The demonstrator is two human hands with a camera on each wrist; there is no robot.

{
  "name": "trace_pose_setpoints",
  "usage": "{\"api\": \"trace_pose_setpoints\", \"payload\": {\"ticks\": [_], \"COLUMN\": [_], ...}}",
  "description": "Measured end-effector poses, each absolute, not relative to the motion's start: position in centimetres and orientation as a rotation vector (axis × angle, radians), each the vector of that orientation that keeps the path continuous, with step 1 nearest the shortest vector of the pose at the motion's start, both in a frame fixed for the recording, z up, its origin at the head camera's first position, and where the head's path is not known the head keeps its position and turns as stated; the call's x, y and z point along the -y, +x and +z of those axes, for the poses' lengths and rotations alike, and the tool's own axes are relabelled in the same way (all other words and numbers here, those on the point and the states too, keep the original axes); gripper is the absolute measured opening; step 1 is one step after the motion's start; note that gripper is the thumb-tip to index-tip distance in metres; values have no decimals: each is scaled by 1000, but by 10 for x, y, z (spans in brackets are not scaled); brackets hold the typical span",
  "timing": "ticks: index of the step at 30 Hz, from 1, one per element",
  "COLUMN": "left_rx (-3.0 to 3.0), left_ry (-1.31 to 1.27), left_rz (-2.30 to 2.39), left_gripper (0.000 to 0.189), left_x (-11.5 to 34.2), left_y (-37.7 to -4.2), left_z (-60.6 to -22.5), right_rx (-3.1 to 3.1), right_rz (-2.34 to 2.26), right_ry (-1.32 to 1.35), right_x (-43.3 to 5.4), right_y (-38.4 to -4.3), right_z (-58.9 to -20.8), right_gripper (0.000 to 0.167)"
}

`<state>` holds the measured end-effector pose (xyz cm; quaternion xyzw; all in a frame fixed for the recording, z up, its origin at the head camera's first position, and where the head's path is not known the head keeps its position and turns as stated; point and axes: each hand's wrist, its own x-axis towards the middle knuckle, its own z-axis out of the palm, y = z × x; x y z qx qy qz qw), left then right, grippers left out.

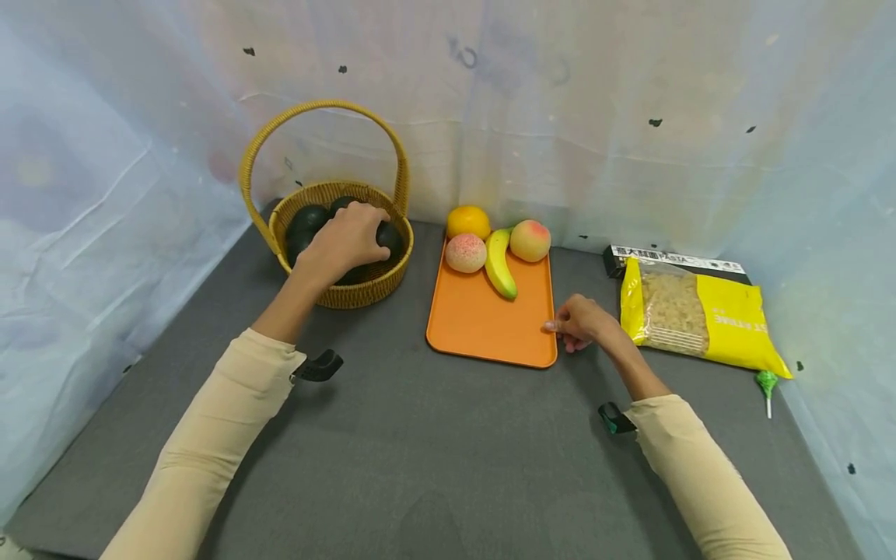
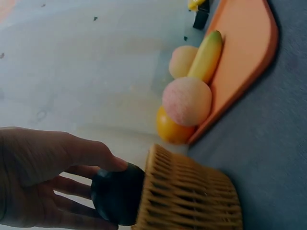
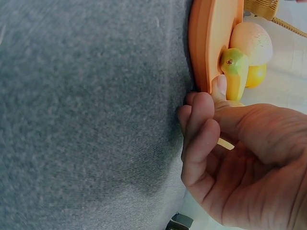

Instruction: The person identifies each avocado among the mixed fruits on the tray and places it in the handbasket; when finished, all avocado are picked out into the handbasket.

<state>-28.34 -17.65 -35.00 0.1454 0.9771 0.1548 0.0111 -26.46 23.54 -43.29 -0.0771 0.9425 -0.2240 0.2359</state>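
In the head view my left hand (image 1: 350, 237) reaches into a wicker basket (image 1: 364, 295) with a tall handle. Its thumb and fingers grip a dark green round fruit (image 2: 117, 194), which shows at the basket's rim in the left wrist view. More dark fruits (image 1: 308, 220) lie in the basket, partly hidden by the hand. My right hand (image 1: 584, 320) pinches the right edge of an orange tray (image 1: 483, 330), thumb on the rim and fingers curled at its outer side. On the tray's far half are a banana (image 1: 500, 264), two peaches (image 1: 530, 240) and an orange (image 1: 468, 222).
Right of the tray lies a yellow bag (image 1: 735, 315) with a see-through window, against a black and white box (image 1: 679, 263). A green lollipop (image 1: 767, 383) lies near the right edge of the grey table (image 1: 448, 443). Pale sheeting (image 1: 560, 109) hangs behind and at both sides.
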Motion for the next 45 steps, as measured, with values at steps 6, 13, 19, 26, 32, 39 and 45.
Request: {"api": "trace_pose_setpoints", "payload": {"ticks": [6,13,19,26,32,39,45], "left_rx": [-3026,-3019,-3027,-3065,-3018,-2935,-2911], "left_ry": [391,420,412,392,416,463,492], "left_rz": [451,434,425,434,409,395,380], "left_gripper": [55,54,57,52,57,55,50], "left_x": [187,190,193,193,191,201,206], "left_y": [-281,-281,-280,-279,-281,-283,-281], "left_z": [-360,-365,-369,-377,-381,-379,-385], "right_rx": [-2574,-2586,-2583,-2584,-2570,-2581,-2574], "right_rz": [-624,-603,-593,-593,-608,-594,-567], "right_ry": [-211,-204,-201,-217,-210,-212,-226], "right_x": [-236,-235,-229,-228,-232,-227,-221], "right_y": [-265,-267,-266,-268,-266,-270,-272], "right_z": [-434,-434,-432,-434,-433,-431,-432], "right_gripper": [38,39,38,39,39,38,37]}}
